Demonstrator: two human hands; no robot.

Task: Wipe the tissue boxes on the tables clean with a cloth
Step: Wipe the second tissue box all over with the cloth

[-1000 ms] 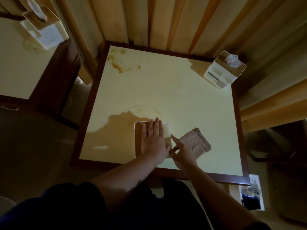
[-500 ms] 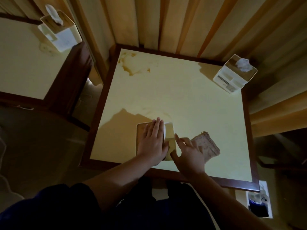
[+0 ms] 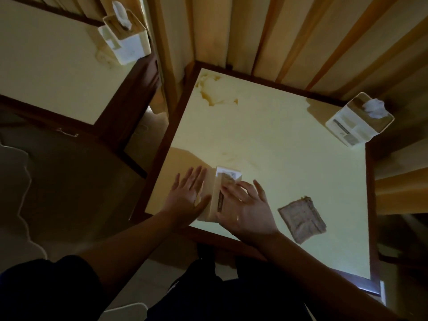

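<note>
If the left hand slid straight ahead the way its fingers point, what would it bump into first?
Probably nothing soon. The left hand points up and slightly right over bare table, with only the brown stain far ahead. The box stays beside it.

The square, dark-wood-framed table (image 3: 162, 144) is showing a smooth, pale yellow, stained top, the white plastic tissue box (image 3: 354, 123) is looking matt, and the folded brownish woven cloth (image 3: 302, 218) is looking coarse.

cream table (image 3: 289, 163), brown cloth (image 3: 302, 220), white box (image 3: 357, 122)
</note>
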